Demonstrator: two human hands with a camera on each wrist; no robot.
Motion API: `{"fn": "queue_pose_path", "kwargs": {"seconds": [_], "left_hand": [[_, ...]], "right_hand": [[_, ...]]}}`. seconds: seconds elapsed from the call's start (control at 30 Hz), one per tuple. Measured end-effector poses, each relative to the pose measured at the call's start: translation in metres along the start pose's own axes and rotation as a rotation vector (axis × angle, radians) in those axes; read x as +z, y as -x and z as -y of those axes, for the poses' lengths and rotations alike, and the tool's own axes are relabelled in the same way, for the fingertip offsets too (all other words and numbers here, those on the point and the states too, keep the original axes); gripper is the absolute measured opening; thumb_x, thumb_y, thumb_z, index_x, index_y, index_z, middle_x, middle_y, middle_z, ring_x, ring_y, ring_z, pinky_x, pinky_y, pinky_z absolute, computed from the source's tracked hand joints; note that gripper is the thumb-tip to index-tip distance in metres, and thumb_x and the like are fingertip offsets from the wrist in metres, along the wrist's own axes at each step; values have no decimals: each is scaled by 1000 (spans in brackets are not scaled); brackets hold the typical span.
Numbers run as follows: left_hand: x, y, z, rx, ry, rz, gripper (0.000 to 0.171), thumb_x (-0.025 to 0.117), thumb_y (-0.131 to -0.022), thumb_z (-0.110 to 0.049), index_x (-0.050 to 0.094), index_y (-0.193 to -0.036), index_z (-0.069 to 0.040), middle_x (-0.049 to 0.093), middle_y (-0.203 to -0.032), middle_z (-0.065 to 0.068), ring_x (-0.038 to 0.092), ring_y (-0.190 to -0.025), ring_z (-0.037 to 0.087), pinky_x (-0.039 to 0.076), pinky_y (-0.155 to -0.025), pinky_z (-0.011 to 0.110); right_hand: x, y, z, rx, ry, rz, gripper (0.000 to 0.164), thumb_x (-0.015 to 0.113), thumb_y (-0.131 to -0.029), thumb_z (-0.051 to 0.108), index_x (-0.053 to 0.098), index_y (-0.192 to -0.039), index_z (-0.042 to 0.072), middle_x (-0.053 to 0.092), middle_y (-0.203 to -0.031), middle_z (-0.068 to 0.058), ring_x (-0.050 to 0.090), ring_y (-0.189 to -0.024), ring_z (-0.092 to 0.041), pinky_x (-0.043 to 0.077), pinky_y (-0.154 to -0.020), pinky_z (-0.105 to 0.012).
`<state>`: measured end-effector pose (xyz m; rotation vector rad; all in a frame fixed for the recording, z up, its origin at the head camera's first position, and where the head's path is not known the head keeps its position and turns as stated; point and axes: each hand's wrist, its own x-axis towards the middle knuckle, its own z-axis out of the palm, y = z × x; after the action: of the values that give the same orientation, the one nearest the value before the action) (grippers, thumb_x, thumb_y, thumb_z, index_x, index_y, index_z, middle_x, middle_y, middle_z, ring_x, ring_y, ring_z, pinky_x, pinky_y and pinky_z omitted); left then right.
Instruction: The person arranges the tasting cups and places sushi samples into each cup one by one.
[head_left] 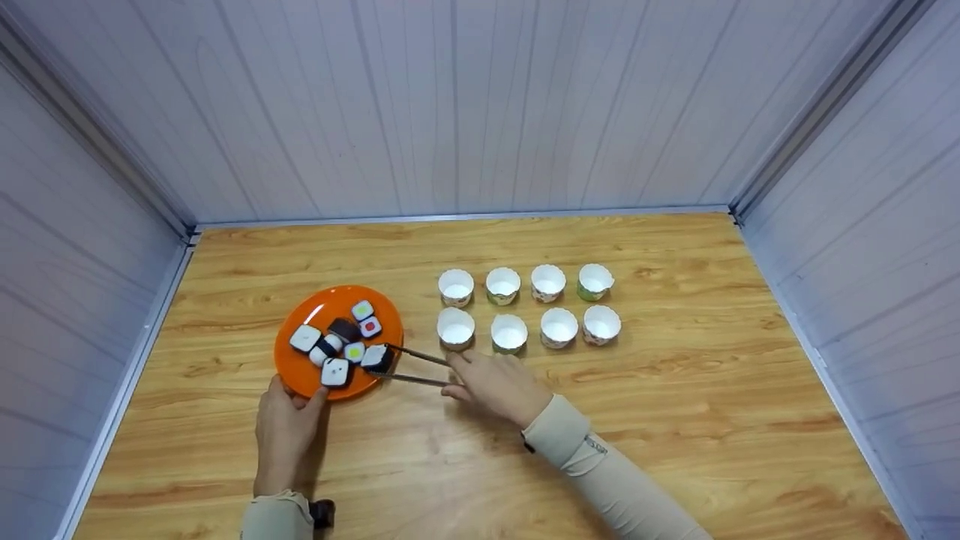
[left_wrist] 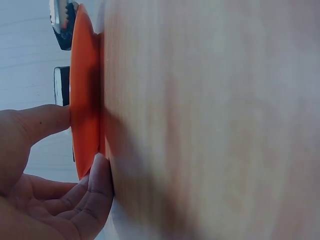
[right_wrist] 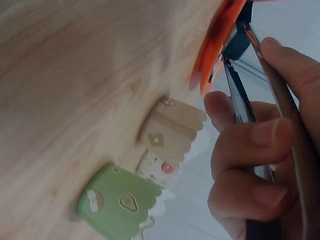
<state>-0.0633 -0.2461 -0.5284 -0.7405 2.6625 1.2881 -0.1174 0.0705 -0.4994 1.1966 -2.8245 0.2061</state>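
An orange plate (head_left: 300,382) holds several toy sushi pieces, some white-topped with black sides, others small with yellow or red centres. At its near rim my left hand (head_left: 289,427) grips the edge, and the left wrist view shows the thumb (left_wrist: 47,122) on the upper side with fingers beneath. My right hand (head_left: 499,386) holds metal tongs (head_left: 420,379) that reach leftward over the plate. Their serrated tips sit on either side of a black-and-white sushi piece (head_left: 377,358) at the plate's right side. In the right wrist view, the fingers wrap the tongs' arms (right_wrist: 240,95).
Two rows of white-lined paper cups (head_left: 503,285) stand right of the plate, with patterned outsides. The front-left cup (head_left: 455,327) is just beyond my right hand. A green cup (right_wrist: 117,202) shows close in the right wrist view. Pale panel walls (head_left: 465,112) enclose the wooden table (head_left: 675,390).
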Motion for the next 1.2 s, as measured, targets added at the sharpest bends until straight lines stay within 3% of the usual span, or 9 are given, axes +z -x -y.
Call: {"fn": "queue_pose_path", "kwargs": {"seconds": [0.3,0.6,0.9,1.0,1.2], "left_hand": [[-1,3,2,62,-53,-29,58,65,-97,-23,39,-137,10,48,-112,24,49,-99,37,41,-82,48],[-3,1,3,64,-40,-31,58,63,-98,-23,40,-140,10,51,-119,27,50,-104,38,42,-87,52],[-3,0,2,42,-25,3,60,61,-100,-24,37,-144,9,49,-131,30,49,-115,40,39,-97,56],[-3,-1,1,44,-30,10,62,61,-100,-25,35,-144,10,48,-131,31,48,-116,41,39,-97,57],[-4,2,3,84,-51,-27,47,62,-99,-22,45,-130,9,51,-102,21,52,-93,35,43,-76,45]], "right_hand": [[7,-3,3,12,-4,-33,33,62,-98,45,62,-115,17,63,-91,2,63,-64,-19,50,-47,-35],[6,-1,0,2,-41,-25,36,60,-99,44,63,-122,16,66,-95,2,64,-67,-18,51,-49,-35],[-3,5,-13,19,-66,-78,39,60,-99,44,58,-126,15,59,-79,-1,57,-56,-17,45,-44,-34],[-8,8,-22,30,-93,-122,38,62,-99,41,60,-125,13,63,-83,-2,59,-60,-18,47,-48,-34],[-25,14,-42,108,-119,-175,44,63,-98,42,62,-130,13,67,-87,-3,57,-57,-17,45,-47,-32]]}}
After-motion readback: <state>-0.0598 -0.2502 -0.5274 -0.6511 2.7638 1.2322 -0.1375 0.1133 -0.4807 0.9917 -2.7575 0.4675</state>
